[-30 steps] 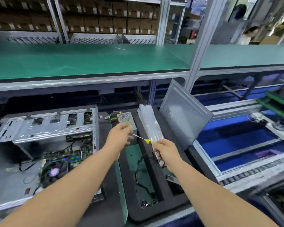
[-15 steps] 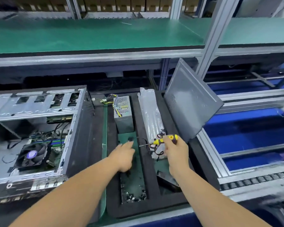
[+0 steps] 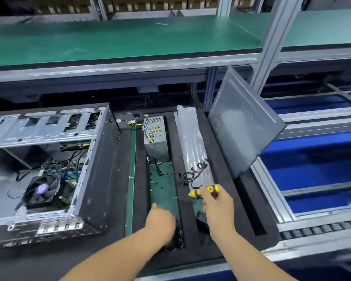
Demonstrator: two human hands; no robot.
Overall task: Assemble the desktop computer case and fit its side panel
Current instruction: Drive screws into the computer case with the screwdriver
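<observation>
The open computer case lies on its side at the left, its motherboard and black fan showing. A grey side panel leans upright at the right end of the black foam tray. My right hand grips a yellow-and-black screwdriver, tip pointing left. My left hand reaches down into the tray's near compartment, where small screws lie on the green bottom; its fingers are blurred and hidden.
A silver power supply with coloured wires sits at the tray's far end. A clear plastic bag and a black cable lie beside it. A green shelf overhangs the bench; blue conveyor lanes run on the right.
My left hand has dropped from the screwdriver tip down into the near end of the tray. My right hand has drawn back toward me with the screwdriver. The view has tilted down.
</observation>
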